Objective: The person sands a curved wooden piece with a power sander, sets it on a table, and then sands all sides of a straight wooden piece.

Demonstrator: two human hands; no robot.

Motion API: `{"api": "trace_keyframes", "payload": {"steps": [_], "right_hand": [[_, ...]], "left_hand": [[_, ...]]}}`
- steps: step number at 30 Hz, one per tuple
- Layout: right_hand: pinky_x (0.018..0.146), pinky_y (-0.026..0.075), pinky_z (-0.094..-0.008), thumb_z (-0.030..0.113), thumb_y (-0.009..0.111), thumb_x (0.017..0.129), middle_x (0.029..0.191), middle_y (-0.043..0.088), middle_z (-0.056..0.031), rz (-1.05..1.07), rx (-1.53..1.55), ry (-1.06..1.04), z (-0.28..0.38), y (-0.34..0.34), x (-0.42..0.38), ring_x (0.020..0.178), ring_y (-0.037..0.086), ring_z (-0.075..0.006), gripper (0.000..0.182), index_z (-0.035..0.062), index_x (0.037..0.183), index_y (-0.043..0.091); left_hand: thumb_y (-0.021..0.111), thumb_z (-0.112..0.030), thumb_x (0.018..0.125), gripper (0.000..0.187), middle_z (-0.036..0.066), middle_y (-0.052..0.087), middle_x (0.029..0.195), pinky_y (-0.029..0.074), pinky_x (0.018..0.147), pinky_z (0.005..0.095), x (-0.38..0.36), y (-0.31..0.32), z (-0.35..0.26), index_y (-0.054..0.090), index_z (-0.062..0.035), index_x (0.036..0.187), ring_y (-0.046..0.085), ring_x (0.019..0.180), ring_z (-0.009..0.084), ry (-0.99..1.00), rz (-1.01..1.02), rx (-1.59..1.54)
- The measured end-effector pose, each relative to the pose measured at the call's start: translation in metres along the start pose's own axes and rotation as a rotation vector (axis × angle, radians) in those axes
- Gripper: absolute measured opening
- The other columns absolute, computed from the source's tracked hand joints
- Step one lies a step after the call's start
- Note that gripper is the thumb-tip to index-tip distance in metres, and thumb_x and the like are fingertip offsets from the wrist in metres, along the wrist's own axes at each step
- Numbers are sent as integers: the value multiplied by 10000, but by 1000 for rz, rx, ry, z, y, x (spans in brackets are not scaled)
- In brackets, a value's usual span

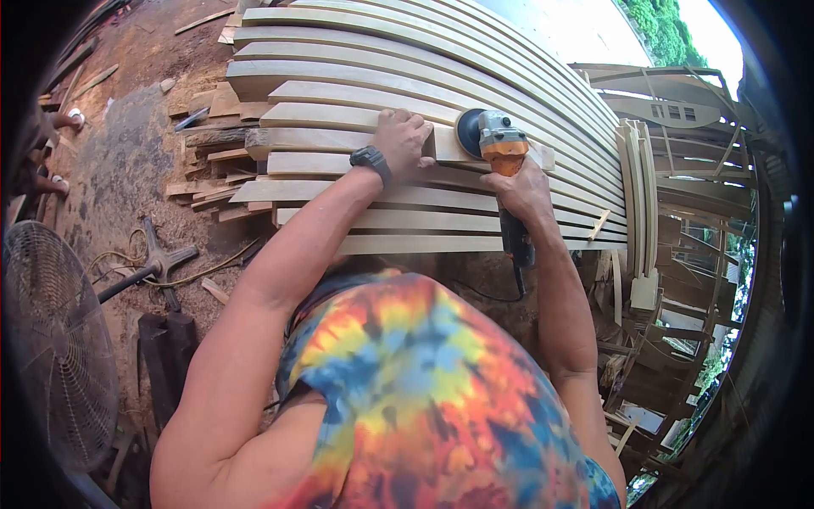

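Observation:
My right hand is wrapped round the body of an orange and black angle grinder. Its round dark disc rests at the top face of a short pale wooden board. With a black watch on the wrist, my left hand grips the left end of that board, the thumb at its near edge. Under the board lie several long pale wooden slats, side by side with narrow gaps. From the grinder's rear a black cord hangs down.
At lower left stands a large fan beside its metal base. Wood offcuts are piled left of the slats. Upright boards and wooden frames stand at right. Another person's feet show at far left.

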State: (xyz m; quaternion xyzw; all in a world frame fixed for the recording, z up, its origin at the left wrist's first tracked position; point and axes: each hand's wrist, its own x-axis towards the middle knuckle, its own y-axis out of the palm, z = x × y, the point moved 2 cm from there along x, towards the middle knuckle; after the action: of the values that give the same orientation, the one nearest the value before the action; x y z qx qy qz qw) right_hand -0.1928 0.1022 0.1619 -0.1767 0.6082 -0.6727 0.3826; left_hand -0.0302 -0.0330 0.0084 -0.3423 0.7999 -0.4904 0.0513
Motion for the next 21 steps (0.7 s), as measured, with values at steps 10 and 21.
{"api": "trace_keyframes", "payload": {"steps": [10,21], "right_hand": [[797,590,-397,335,876,740,912,757,-163,0,73,-37,-23,5,-9,825,748,-257,609,-36,1184,683],[964,562,-468,366,856,721,1103,745,-293,-50,82,10,-14,10,-24,1066,732,-421,659,-72,1168,652]], "left_hand": [[882,-424,795,694,74,689,1269,339,1135,481,-1,0,2,664,-100,1369,554,1307,300,11,-14,7],[847,-499,817,578,41,694,1172,385,1059,474,-2,5,4,706,-120,1230,590,1210,259,65,-100,78]]}}
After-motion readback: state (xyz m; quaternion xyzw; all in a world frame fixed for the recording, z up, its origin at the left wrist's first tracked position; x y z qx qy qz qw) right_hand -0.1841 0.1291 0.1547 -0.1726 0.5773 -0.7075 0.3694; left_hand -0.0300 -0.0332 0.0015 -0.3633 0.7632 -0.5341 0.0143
